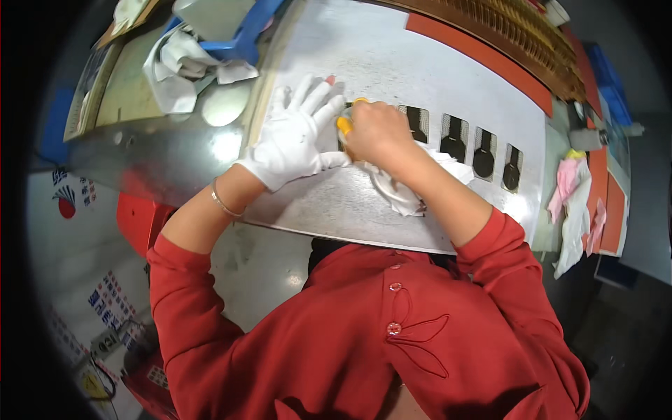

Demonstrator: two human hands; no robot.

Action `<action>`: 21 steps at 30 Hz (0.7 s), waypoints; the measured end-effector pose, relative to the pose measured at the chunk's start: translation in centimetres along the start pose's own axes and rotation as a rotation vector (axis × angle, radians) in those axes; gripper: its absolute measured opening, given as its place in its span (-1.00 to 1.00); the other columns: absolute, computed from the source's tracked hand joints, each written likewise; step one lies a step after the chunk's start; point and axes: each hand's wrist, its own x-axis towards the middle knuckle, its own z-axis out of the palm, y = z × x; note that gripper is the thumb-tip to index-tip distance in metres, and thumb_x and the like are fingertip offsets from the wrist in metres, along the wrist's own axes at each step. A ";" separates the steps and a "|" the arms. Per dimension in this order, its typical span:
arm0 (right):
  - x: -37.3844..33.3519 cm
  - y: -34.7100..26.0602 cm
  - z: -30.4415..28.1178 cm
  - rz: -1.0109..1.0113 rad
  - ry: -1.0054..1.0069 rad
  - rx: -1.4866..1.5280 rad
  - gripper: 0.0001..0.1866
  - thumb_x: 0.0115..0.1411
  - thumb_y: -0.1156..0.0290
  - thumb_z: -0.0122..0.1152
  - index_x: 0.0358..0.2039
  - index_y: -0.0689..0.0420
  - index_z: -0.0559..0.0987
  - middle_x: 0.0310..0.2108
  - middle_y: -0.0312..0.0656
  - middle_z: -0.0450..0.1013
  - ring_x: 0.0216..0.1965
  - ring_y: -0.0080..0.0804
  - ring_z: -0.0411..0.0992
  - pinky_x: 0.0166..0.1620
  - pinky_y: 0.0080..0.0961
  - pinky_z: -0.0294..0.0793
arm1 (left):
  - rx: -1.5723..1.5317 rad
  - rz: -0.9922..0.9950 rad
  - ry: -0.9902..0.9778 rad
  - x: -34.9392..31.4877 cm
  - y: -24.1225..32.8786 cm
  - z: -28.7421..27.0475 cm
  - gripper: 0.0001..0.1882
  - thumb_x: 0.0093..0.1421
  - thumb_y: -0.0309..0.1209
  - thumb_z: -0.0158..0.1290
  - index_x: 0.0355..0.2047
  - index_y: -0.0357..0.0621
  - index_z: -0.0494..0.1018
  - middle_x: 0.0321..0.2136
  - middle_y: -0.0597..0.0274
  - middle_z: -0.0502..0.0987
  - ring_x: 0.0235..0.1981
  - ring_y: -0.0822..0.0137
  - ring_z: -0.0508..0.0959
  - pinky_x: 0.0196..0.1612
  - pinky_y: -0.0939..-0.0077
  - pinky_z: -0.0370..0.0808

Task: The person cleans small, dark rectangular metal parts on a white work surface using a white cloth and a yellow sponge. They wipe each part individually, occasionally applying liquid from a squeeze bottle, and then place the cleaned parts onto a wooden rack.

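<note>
My left hand (290,143), in a white glove with one bare pinkish fingertip, lies flat with fingers spread on a pale grey sheet (336,210). Close beside it, my bare right hand (381,136) is closed, with yellow coverings (344,127) at its fingertips. Whatever it pinches is hidden beneath the fingers. A dark patch of the sheet shows between the two hands. Under my right wrist lies a crumpled white cloth (402,194). Rightward runs a row of several dark paddle-shaped pieces (454,139) in rounded rectangular mesh patches.
An orange-red strip (479,59) and a brown ridged rack (518,38) line the far edge. At far left are white cloths (171,70), a blue bin (245,42) and a round pale disc (225,105). Pink and white cloths (570,185) hang at right. A red stool (140,220) stands lower left.
</note>
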 end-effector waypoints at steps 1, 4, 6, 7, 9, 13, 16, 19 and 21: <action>-0.6 -0.1 0.3 -0.010 0.069 0.007 -0.83 -0.15 0.47 0.06 -0.53 0.31 0.52 -0.49 0.12 0.46 -0.41 -0.02 0.48 -0.31 -0.21 0.46 | 0.014 0.026 -0.008 0.0 -0.1 0.0 -0.12 -0.16 0.15 0.08 0.06 -0.21 0.21 0.18 0.06 0.05 0.21 0.00 0.00 0.16 -0.04 -0.03; -1.3 0.3 1.1 -0.070 0.086 0.015 -0.85 -0.14 0.47 0.05 -0.57 0.29 0.51 -0.54 0.10 0.46 -0.46 -0.02 0.48 -0.37 -0.22 0.47 | 0.091 0.037 -0.076 0.4 0.2 -0.5 -0.04 -0.19 0.22 0.06 0.08 -0.23 0.18 0.19 0.05 0.04 0.23 0.04 -0.01 0.17 -0.04 -0.04; -2.1 0.4 1.3 -0.081 0.094 0.017 -0.86 -0.13 0.47 0.05 -0.58 0.28 0.51 -0.55 0.10 0.46 -0.47 -0.01 0.48 -0.38 -0.22 0.46 | 0.119 0.061 -0.124 0.8 0.4 -1.2 0.02 -0.25 0.26 0.08 0.09 -0.24 0.17 0.19 0.05 0.03 0.23 0.05 -0.02 0.17 -0.02 -0.04; -2.5 0.3 1.5 -0.089 0.097 0.019 -0.86 -0.12 0.47 0.05 -0.59 0.28 0.50 -0.55 0.09 0.46 -0.47 -0.01 0.48 -0.39 -0.22 0.46 | 0.108 0.054 -0.150 0.8 0.5 -1.4 0.08 -0.31 0.28 0.08 0.11 -0.25 0.14 0.20 0.04 0.02 0.23 0.03 -0.03 0.18 -0.01 -0.04; -3.4 0.2 1.9 -0.094 0.112 0.050 -0.86 -0.12 0.46 0.06 -0.60 0.27 0.50 -0.56 0.08 0.46 -0.48 -0.02 0.48 -0.40 -0.21 0.46 | 0.087 0.045 -0.200 1.1 0.7 -1.8 0.21 -0.43 0.33 0.10 0.14 -0.25 0.08 0.21 0.04 0.00 0.24 -0.01 -0.05 0.19 0.01 -0.04; -5.5 0.0 2.5 -0.108 0.086 0.048 -0.83 -0.07 0.40 0.07 -0.62 0.25 0.51 -0.54 0.06 0.46 -0.48 -0.09 0.48 -0.42 -0.23 0.45 | 0.074 0.074 -0.319 1.8 1.4 -3.5 0.25 -0.51 0.20 0.23 0.14 -0.30 0.06 0.20 -0.03 0.00 0.24 0.01 -0.06 0.23 0.13 -0.06; -7.8 0.6 2.1 -0.214 -0.072 0.115 -0.77 -0.02 0.34 0.08 -0.53 0.29 0.49 -0.54 0.08 0.45 -0.46 -0.05 0.46 -0.39 -0.19 0.42 | 0.100 0.089 -0.379 2.6 1.2 -3.8 0.24 -0.48 0.23 0.23 0.14 -0.30 0.06 0.19 -0.09 -0.01 0.24 -0.02 -0.08 0.22 0.10 -0.08; -11.7 2.8 -0.7 -0.291 -0.215 0.308 -0.70 0.01 0.27 0.10 -0.44 0.32 0.45 -0.54 0.12 0.43 -0.43 0.06 0.42 -0.36 -0.17 0.38 | 0.181 0.067 -0.440 3.3 1.6 -4.7 0.23 -0.46 0.23 0.22 0.15 -0.28 0.06 0.18 -0.15 -0.01 0.24 -0.01 -0.07 0.22 0.09 -0.08; -15.6 6.6 -3.8 -0.223 -0.260 0.586 -0.65 0.04 0.17 0.13 -0.41 0.25 0.46 -0.47 0.06 0.43 -0.42 -0.10 0.42 -0.35 -0.32 0.38 | -0.110 -0.037 -0.239 5.0 4.7 -4.6 0.08 -0.38 0.07 0.29 0.11 -0.24 0.12 0.12 -0.20 0.12 0.21 -0.03 0.04 0.21 0.17 0.01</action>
